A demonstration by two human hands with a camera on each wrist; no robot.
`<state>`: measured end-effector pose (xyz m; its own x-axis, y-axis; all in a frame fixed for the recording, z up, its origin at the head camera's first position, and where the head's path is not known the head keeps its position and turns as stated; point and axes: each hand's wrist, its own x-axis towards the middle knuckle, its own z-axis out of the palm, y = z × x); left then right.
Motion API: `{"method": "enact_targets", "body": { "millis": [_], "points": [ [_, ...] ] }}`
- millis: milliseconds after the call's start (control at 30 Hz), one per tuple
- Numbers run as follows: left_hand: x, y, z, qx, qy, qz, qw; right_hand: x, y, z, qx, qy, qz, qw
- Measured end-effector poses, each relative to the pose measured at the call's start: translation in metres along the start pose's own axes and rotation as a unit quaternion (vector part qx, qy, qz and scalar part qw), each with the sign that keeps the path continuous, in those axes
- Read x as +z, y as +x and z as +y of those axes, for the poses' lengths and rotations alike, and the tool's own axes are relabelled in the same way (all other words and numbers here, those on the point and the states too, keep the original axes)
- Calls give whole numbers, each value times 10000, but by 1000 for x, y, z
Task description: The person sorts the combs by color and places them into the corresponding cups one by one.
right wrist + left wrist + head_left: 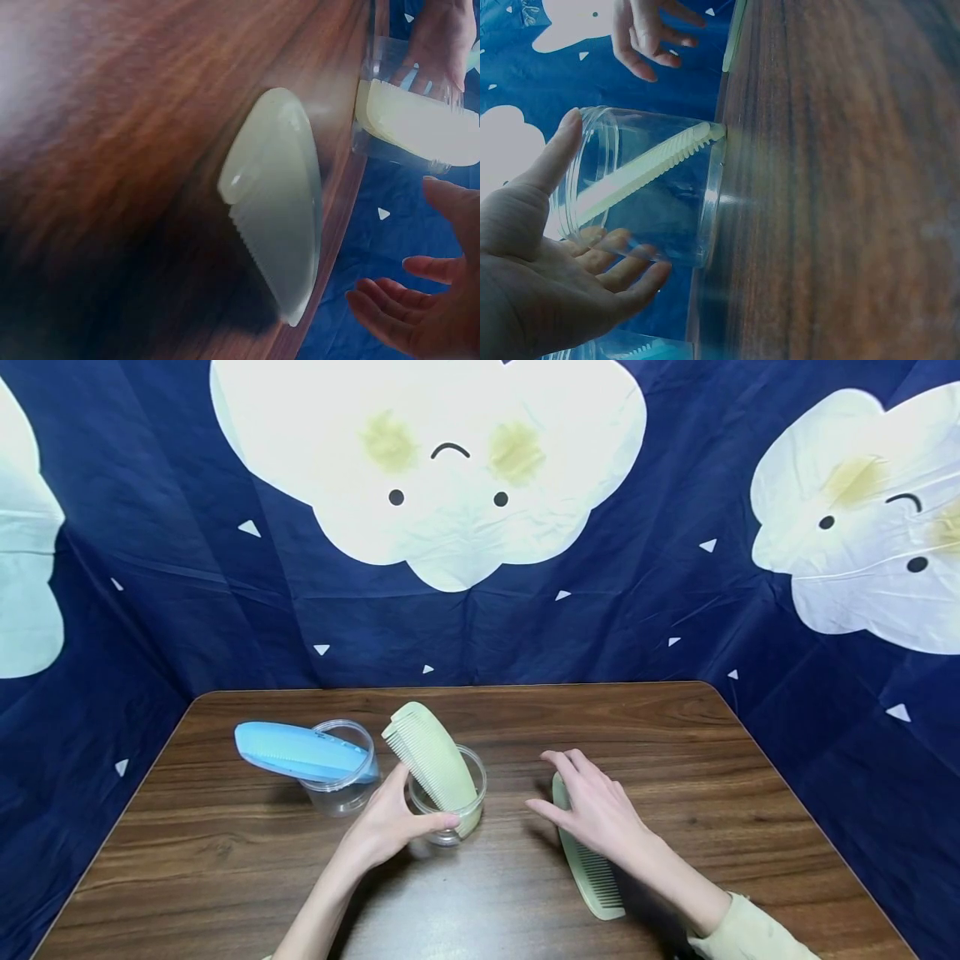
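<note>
A clear plastic cup (pixel 667 187) stands on the table, and my left hand (pixel 386 822) holds it, thumb at the rim and fingers round the side. Overlapping light green combs (pixel 435 756) lean in this cup, their upper ends sticking out to the back left. Another light green comb (pixel 277 202) lies flat on the tabletop to the right. Over that comb hovers my right hand (pixel 600 810), fingers spread and nothing in its grasp; it hides part of the comb in the head view.
Left of the held cup, a second clear cup (pixel 337 802) has blue combs (pixel 300 752) leaning out to the left. The brown wooden table (pixel 225 877) ends at a dark blue cloth (pixel 480 635) with white clouds, which hangs behind and beside it.
</note>
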<state>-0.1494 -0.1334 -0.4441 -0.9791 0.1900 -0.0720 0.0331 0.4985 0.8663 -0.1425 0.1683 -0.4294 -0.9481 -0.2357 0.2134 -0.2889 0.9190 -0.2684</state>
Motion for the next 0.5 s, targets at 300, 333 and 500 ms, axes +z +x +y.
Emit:
{"method": "enact_targets", "body": {
  "millis": [300,333,500],
  "points": [
    [0,-1,0,-49,32,8,10000,1,-10,7,102,-327,-416,9985],
    [0,-1,0,-50,26,7,10000,1,-11,8,110,-347,-473,9982],
    [-1,-1,0,-60,42,0,10000,1,-16,11,170,-426,-757,9961]
  ]
}}
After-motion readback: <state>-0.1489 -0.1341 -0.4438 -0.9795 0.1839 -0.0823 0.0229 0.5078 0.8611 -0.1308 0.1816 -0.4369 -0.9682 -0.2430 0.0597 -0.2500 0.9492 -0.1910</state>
